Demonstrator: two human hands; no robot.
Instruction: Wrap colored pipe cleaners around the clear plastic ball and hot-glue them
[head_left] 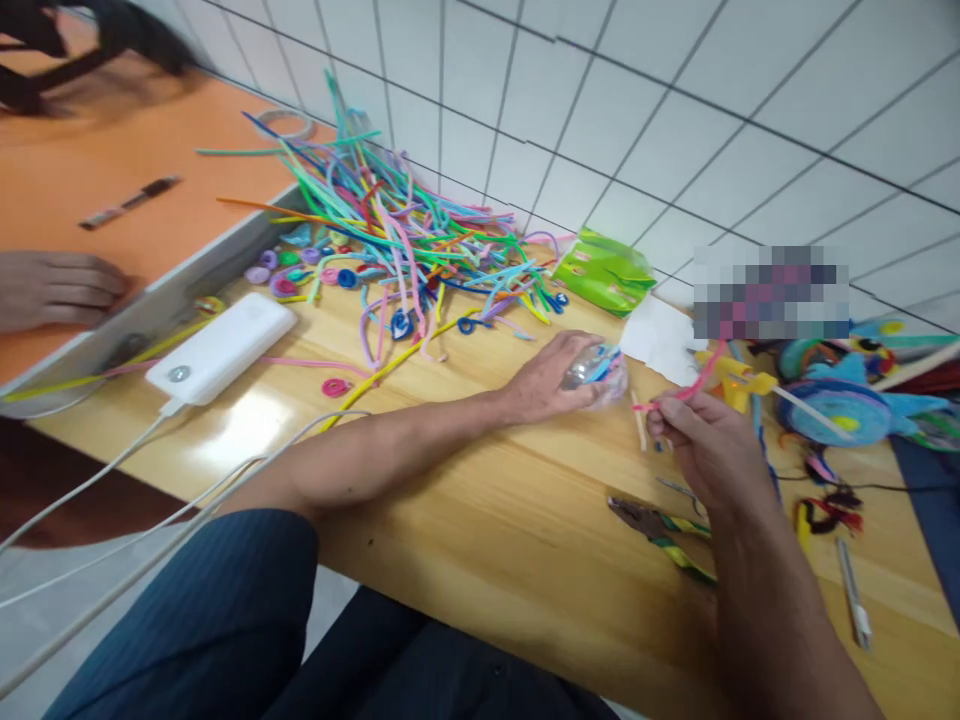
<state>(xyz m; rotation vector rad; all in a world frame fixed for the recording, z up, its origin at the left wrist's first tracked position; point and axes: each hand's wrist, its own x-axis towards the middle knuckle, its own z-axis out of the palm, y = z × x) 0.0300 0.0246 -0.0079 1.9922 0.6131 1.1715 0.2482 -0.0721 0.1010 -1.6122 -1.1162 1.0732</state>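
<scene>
My left hand is closed around a shiny, see-through item with blue and pale purple in it; its exact kind is unclear. Between the thumb and fingertips of my right hand is a pink pipe cleaner, its short end pointing left toward the other hand. The upper part of it runs up to a blurred-out patch. A pale thin stick lies on the wooden table between the hands. Pliers with green and yellow handles rest below my right hand, partly covered by the forearm.
A large heap of coloured pipe cleaners lies against the tiled wall. A white power bank with cables sits at left. Rightward are a green packet, a blue fish-like craft piece and a cutter knife. Another person's hand rests at far left.
</scene>
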